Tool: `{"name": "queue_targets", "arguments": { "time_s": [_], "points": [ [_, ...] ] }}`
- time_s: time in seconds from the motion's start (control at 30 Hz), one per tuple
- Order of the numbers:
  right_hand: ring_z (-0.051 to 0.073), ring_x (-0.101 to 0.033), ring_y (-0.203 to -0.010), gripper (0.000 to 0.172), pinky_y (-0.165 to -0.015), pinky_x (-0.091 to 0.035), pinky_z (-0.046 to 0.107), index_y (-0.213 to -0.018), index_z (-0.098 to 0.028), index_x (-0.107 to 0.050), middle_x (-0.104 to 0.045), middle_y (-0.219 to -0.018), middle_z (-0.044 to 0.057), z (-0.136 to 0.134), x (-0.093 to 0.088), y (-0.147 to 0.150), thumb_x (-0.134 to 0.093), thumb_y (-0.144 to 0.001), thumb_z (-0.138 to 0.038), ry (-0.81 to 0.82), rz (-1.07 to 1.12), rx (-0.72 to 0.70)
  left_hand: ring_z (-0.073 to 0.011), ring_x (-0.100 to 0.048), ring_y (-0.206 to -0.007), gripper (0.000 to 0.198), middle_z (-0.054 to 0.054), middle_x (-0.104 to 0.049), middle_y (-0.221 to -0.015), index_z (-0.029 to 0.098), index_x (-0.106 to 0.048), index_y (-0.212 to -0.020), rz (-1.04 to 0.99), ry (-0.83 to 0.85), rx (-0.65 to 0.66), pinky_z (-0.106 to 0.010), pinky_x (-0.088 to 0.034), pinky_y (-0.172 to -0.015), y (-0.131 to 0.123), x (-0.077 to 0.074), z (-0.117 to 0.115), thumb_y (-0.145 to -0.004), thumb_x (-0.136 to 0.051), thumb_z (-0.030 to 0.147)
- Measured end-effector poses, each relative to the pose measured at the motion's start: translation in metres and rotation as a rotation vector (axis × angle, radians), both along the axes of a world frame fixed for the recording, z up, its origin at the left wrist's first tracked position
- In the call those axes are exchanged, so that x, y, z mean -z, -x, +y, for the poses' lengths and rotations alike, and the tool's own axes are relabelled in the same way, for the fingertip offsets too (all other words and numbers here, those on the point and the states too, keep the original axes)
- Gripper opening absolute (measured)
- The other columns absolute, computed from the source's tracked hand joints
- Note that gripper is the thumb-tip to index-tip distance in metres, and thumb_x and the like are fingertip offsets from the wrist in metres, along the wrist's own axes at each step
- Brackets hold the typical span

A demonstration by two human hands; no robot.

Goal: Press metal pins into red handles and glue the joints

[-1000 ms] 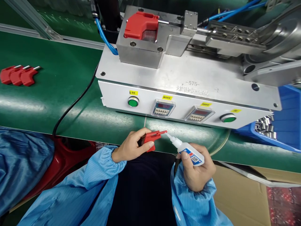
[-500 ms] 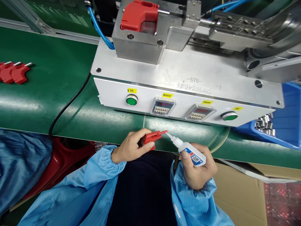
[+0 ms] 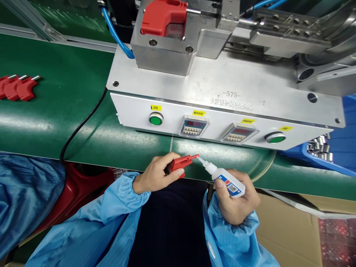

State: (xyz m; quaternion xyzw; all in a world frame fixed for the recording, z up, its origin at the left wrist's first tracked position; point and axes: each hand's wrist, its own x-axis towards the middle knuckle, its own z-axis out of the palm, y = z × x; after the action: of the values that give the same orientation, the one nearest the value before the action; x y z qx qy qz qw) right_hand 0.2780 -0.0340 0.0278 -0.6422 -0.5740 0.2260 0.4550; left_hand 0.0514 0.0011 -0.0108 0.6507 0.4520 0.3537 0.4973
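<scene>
My left hand (image 3: 157, 174) grips a red plastic part (image 3: 182, 163) between thumb and fingers, its thin prong pointing right. In my right hand (image 3: 236, 198) is a white glue bottle (image 3: 228, 181) with a blue, red and white label, tilted so its narrow nozzle points up and left. The nozzle tip is at the end of the prong; whether they touch I cannot tell. Both hands are over the front edge of the green bench (image 3: 89, 142). Behind them, a similar red part (image 3: 160, 18) sits in the metal block of a machine (image 3: 205, 85), a metal rod at its right side.
The machine's white front carries green buttons (image 3: 155, 119) and two small displays (image 3: 194, 126). Several red parts with metal pins (image 3: 26, 89) lie at the left. A blue bin (image 3: 342, 152) with metal sleeves (image 3: 319, 148) stands right. A red stool (image 3: 75, 185) and a cardboard box (image 3: 286, 226) are below.
The view has shifted slightly, so the machine and bin appear a little farther right. Both hands keep their hold, and the nozzle stays at the prong's tip.
</scene>
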Motion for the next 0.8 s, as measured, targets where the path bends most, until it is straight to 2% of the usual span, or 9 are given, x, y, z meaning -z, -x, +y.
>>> {"name": "queue_targets", "arguments": {
  "time_s": [0.2, 0.33, 0.5, 0.8],
  "points": [
    [0.014, -0.051, -0.051, 0.029, -0.051, -0.047, 0.03, -0.088, -0.023, -0.07, -0.066, -0.068, 0.0, 0.0, 0.0, -0.001, -0.077, -0.096, -0.049, -0.011, -0.007, 0.004, -0.0131, -0.052, -0.056, 0.037, 0.003, -0.06, -0.068, 0.02, -0.07, -0.107, 0.013, 0.017, 0.012, -0.024, -0.044, -0.055, 0.0, 0.0, 0.001, -0.105, -0.061, 0.055],
    [0.013, -0.051, -0.051, 0.024, -0.05, -0.044, 0.028, -0.089, -0.023, -0.071, -0.066, -0.069, -0.001, 0.0, 0.0, -0.001, -0.078, -0.096, -0.045, -0.024, 0.008, -0.014, -0.0128, -0.052, -0.056, 0.032, 0.003, -0.061, -0.068, 0.019, -0.07, -0.107, 0.002, 0.001, 0.012, -0.024, -0.043, -0.055, 0.0, -0.001, 0.001, -0.104, -0.062, 0.05],
    [0.013, -0.05, -0.048, 0.027, -0.047, -0.041, 0.028, -0.088, -0.022, -0.071, -0.061, -0.062, -0.002, -0.002, 0.003, 0.001, -0.078, -0.096, -0.047, 0.009, 0.03, -0.003, -0.0138, -0.053, -0.058, 0.033, 0.003, -0.061, -0.07, 0.02, -0.07, -0.107, 0.016, 0.025, 0.017, -0.025, -0.044, -0.057, 0.0, -0.001, 0.0, -0.104, -0.061, 0.052],
    [0.014, -0.05, -0.046, 0.033, -0.046, -0.04, 0.028, -0.087, -0.022, -0.071, -0.06, -0.059, -0.003, -0.006, 0.011, -0.002, -0.078, -0.095, -0.052, 0.035, 0.092, 0.027, -0.0151, -0.055, -0.06, 0.029, 0.001, -0.063, -0.072, 0.02, -0.069, -0.105, 0.011, 0.017, -0.006, -0.026, -0.047, -0.059, -0.001, 0.002, -0.002, -0.102, -0.063, 0.049]
  ]
}}
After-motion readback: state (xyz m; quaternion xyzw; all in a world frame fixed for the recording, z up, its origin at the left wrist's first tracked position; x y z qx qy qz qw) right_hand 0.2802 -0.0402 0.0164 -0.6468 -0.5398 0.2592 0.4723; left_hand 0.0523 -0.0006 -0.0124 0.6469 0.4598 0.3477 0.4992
